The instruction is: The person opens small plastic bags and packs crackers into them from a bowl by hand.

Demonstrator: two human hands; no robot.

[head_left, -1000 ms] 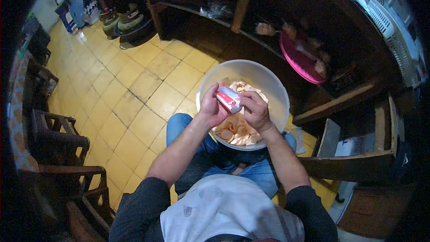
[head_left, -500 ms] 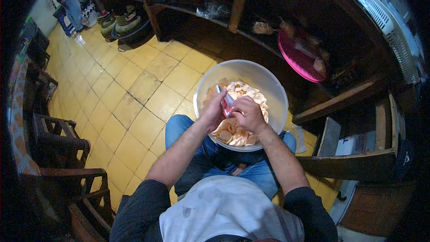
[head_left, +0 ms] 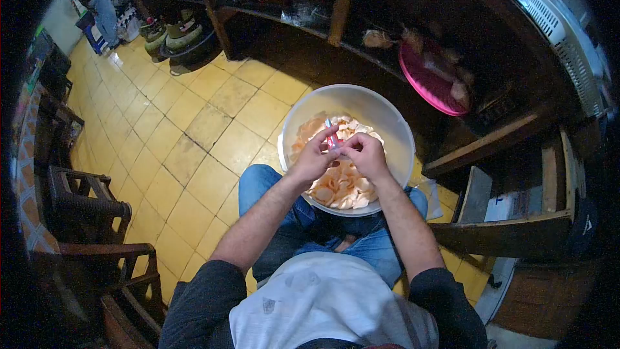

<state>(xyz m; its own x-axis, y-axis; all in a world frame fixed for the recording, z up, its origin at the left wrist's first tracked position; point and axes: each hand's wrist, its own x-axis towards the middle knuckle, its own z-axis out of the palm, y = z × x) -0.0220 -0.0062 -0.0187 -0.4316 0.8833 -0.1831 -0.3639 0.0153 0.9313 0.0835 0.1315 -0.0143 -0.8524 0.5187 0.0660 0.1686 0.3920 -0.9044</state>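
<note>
My left hand (head_left: 314, 159) grips a small red-and-white plastic packet (head_left: 332, 140), its top end pointing away from me. Against the packet's lower end, the fingertips of my right hand (head_left: 366, 158) are pinched together. Both hands are over a large pale round tub (head_left: 402, 128), which rests between my knees. Inside the tub lies a heap of thin, pale orange crackers (head_left: 341, 189), partly hidden by my hands. What the packet contains is too small to make out.
Dark wooden shelving (head_left: 337, 3) runs ahead and to the right, holding a pink tray (head_left: 426, 84). Wooden chairs (head_left: 90, 203) stand at left on the yellow tiled floor (head_left: 187, 174). Far left, a person (head_left: 103, 10) stands near a dark basin (head_left: 190, 52).
The packet has turned more upright, showing more of its red print. My left fingers have opened out around it, and my right hand has shifted slightly right, still pinching at its lower end.
</note>
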